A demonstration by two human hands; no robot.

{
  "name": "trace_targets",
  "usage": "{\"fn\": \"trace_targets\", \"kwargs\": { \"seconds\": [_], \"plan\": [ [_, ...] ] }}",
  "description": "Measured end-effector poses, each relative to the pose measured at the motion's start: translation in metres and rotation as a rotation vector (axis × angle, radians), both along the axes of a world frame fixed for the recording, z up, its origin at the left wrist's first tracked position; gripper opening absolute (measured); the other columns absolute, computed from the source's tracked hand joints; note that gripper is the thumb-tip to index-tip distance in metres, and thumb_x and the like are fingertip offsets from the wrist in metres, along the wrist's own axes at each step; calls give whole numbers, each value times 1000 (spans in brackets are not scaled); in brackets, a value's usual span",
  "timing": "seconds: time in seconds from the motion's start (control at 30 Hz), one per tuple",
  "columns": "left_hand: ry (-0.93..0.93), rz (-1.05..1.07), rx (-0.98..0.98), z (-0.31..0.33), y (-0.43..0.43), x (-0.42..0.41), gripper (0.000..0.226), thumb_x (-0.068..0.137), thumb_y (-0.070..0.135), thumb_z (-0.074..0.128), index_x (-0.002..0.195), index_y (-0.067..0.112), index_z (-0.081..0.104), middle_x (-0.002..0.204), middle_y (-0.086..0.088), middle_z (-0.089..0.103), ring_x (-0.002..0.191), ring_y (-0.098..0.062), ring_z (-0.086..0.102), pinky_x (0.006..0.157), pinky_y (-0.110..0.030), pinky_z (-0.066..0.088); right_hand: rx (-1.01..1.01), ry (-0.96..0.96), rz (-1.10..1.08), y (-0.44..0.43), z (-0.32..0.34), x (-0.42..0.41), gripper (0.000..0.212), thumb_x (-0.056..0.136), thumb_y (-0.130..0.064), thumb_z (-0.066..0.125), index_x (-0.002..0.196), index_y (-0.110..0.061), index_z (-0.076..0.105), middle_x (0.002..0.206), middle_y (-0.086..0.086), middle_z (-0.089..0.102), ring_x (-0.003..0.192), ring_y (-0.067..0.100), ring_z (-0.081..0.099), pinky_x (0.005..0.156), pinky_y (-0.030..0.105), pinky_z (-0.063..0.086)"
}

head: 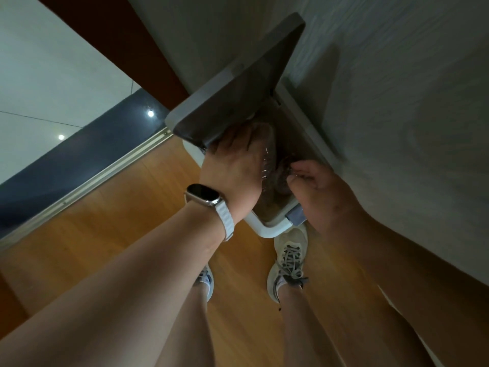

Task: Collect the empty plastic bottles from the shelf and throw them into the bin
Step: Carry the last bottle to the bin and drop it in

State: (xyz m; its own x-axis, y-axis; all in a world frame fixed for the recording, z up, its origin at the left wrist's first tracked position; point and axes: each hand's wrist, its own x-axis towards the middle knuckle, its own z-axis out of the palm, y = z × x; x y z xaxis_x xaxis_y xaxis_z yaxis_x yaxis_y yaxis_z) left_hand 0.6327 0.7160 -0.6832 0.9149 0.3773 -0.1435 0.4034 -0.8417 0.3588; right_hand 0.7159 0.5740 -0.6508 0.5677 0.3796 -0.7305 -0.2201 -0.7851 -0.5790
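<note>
A white pedal bin (266, 230) stands against the wall with its dark lid (238, 83) raised. My left hand (232, 165), with a watch on the wrist, grips a clear ribbed plastic bottle (267, 151) down inside the bin's opening. My right hand (316, 190) is over the bin's right rim, its fingers curled tight on a second clear plastic bottle (282, 178), which reaches into the opening. The bin's inside is dark, and its contents are hard to make out.
My right shoe (289, 256) is at the bin's base by the grey pedal (296, 217); my left shoe (206, 280) shows behind my forearm. The floor is wood. A grey wall (397, 88) runs along the right, and a metal door track (87, 185) crosses the left.
</note>
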Motion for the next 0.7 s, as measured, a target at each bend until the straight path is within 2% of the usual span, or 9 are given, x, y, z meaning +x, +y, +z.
{"fn": "trace_targets", "kwargs": {
  "seconds": [0.1,0.17,0.23,0.37,0.43,0.5,0.57,0.63,0.7],
  "plan": [
    [-8,-14,65,-6,3,10,46,89,14,48,133,5,58,123,-18,64,115,-39,59,92,-48,52,-5,-23,26,-3,-3,-2,27,96,-31,56,123,-30,57,101,-18,58,90,-1,55,74,19,42],
    [-14,-4,96,-11,4,15,50,90,20,34,130,4,61,120,-18,66,111,-40,61,89,-49,54,-2,-27,34,-3,-3,-3,28,96,-31,55,124,-30,57,98,-20,59,86,-1,56,68,17,42],
    [13,-28,140,-18,3,22,54,90,22,30,132,5,59,125,-17,64,113,-40,59,92,-48,51,2,-17,28,-3,-5,-4,29,96,-31,55,126,-31,56,100,-19,61,83,-3,57,63,13,40],
    [50,-89,149,-30,2,47,52,91,26,36,138,10,51,135,-14,54,119,-38,51,102,-46,42,27,-27,28,-4,-6,-4,32,96,-31,57,128,-30,56,113,-9,63,97,2,57,71,15,41],
    [27,-132,35,-34,2,49,56,89,31,32,142,14,45,139,-13,48,123,-36,48,102,-44,44,37,-54,51,-6,-4,-3,31,96,-31,57,127,-31,56,113,-10,63,92,-3,57,70,13,42],
    [30,-152,-57,-37,2,38,57,91,24,36,147,16,39,148,-13,41,128,-37,45,100,-46,47,18,-104,112,-9,-2,-1,33,95,-33,57,128,-32,55,112,-13,60,83,-9,55,62,7,40],
    [33,-94,-84,-31,0,24,60,94,15,48,152,15,34,155,-13,36,134,-36,43,104,-45,47,-4,-229,240,-12,0,0,37,94,-35,57,131,-29,54,118,-11,56,85,-4,54,63,4,38],
    [6,-75,-90,-15,-2,8,63,93,15,56,152,11,34,156,-14,37,140,-35,39,113,-41,35,10,-365,350,-14,4,0,41,92,-35,57,131,-23,54,123,-4,55,95,3,51,68,3,35],
    [-29,-126,-65,9,-4,-11,65,87,18,63,148,7,40,151,-18,42,139,-35,38,115,-41,27,37,-456,418,-14,12,1,45,91,-36,57,131,-17,54,127,1,56,105,12,53,76,12,39]
  ]
}}
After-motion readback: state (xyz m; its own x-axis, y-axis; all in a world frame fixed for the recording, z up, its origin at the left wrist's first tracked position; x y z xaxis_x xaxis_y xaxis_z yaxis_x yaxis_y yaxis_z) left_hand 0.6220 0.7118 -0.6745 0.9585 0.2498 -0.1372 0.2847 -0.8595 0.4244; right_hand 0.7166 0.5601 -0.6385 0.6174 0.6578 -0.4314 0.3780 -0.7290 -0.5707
